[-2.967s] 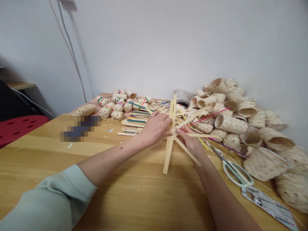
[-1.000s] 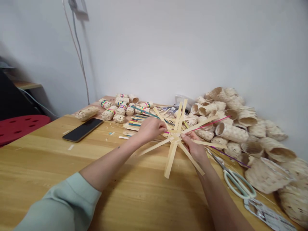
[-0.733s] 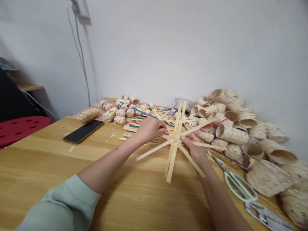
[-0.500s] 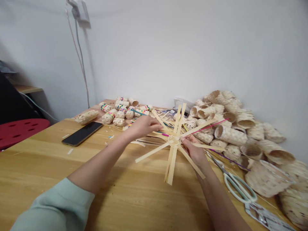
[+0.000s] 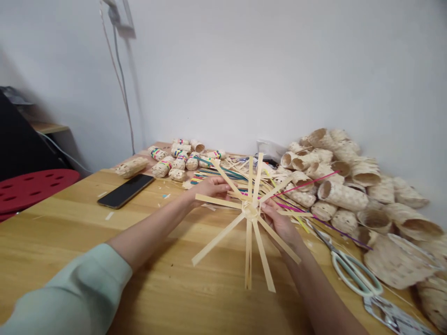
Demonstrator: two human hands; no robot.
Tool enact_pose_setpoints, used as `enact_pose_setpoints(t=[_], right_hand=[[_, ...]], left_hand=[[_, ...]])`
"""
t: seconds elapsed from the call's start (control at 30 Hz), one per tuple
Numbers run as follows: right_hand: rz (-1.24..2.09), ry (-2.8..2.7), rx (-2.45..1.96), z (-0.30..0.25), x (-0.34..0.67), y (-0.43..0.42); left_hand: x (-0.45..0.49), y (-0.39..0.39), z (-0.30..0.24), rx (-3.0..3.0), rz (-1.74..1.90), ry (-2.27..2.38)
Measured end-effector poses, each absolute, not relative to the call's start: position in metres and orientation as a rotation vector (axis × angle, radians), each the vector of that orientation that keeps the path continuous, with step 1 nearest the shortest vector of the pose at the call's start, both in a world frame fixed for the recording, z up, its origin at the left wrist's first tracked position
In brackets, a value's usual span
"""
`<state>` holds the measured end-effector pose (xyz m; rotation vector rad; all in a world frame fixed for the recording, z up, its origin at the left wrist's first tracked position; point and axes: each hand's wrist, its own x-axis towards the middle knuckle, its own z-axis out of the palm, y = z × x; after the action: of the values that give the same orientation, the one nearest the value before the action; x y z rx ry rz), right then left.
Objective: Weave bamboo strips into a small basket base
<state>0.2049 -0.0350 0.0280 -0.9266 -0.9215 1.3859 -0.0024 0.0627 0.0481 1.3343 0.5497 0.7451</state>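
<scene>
A star-shaped weave of pale bamboo strips (image 5: pixel 249 210) is held up over the table, with a small round woven ring at its centre and flat strips fanning out all round. My right hand (image 5: pixel 281 223) pinches it at the right of the centre, thumb in front and the other fingers mostly hidden behind. Left of the centre, my left hand (image 5: pixel 209 188) is behind the outstretched strips, fingers loosely extended and partly covered by them. I see nothing clearly gripped in it.
Woven bamboo tubes (image 5: pixel 344 194) are heaped at the right; smaller colour-banded woven pieces (image 5: pixel 179 160) stand at the back left. Loose coloured strips (image 5: pixel 223 173) lie behind my hands. Scissors (image 5: pixel 356 274) rest at the right, a phone (image 5: pixel 126 190) at the left.
The star weave has turned and tipped, its front strips now reaching lower. My left hand has moved left and down from the strips near the centre, its fingers loosening. My right hand keeps its grip.
</scene>
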Motion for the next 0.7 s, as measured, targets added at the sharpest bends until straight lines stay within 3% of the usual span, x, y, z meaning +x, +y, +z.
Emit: enact_pose_setpoints(t=[0.7], right_hand=[[1.511,-0.978,-0.901,0.021,0.186,-0.041]], left_hand=[[-0.004,0.037,0.071,1.675,0.616,0.467]])
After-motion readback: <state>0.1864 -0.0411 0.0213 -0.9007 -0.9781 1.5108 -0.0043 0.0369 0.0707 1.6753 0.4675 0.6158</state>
